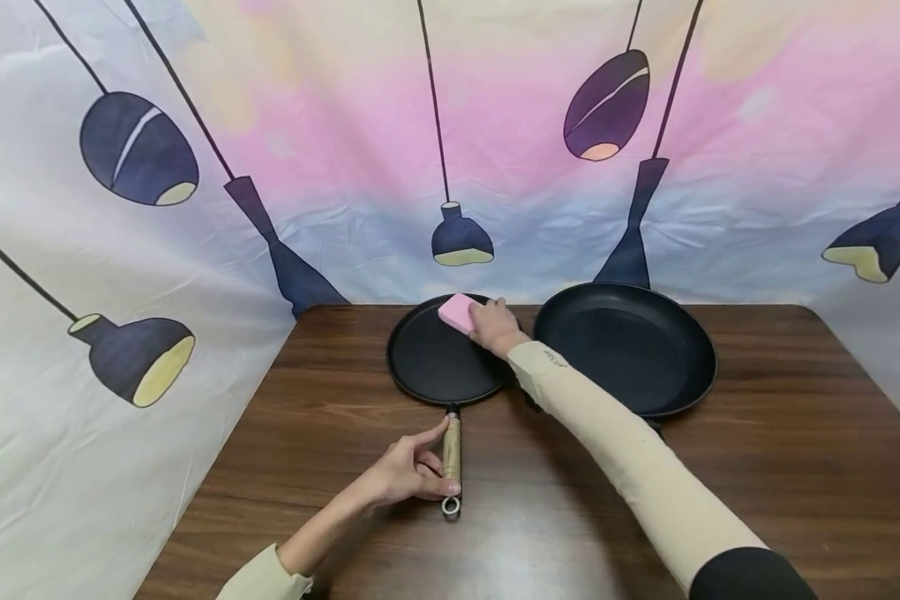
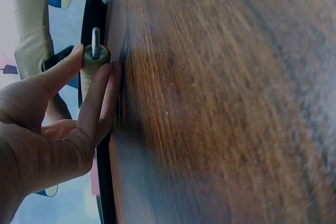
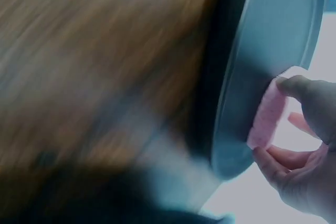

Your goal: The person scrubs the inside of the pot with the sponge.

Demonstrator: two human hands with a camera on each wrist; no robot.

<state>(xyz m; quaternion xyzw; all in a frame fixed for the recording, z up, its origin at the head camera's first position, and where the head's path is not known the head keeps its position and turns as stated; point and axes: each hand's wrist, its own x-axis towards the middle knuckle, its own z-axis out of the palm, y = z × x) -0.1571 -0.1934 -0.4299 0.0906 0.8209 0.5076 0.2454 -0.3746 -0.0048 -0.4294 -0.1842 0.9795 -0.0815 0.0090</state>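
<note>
A flat black pan (image 1: 438,362) lies on the wooden table with its handle pointing toward me. My left hand (image 1: 407,468) pinches the light wooden handle (image 1: 452,450) between thumb and fingers, close to the metal hanging ring (image 1: 451,507). In the left wrist view the thumb and fingertips sit on either side of the handle's end (image 2: 96,59). My right hand (image 1: 497,323) grips a pink sponge (image 1: 457,312) at the pan's far right part. The right wrist view shows the sponge (image 3: 270,114) on edge against the pan surface (image 3: 273,30), held between thumb and fingers.
A larger, deeper black frying pan (image 1: 622,350) stands right of the flat one, its handle mostly hidden under my right forearm (image 1: 630,450). The brown wooden table (image 1: 780,467) reaches back to a cloth backdrop (image 1: 345,125) printed with hanging lamps.
</note>
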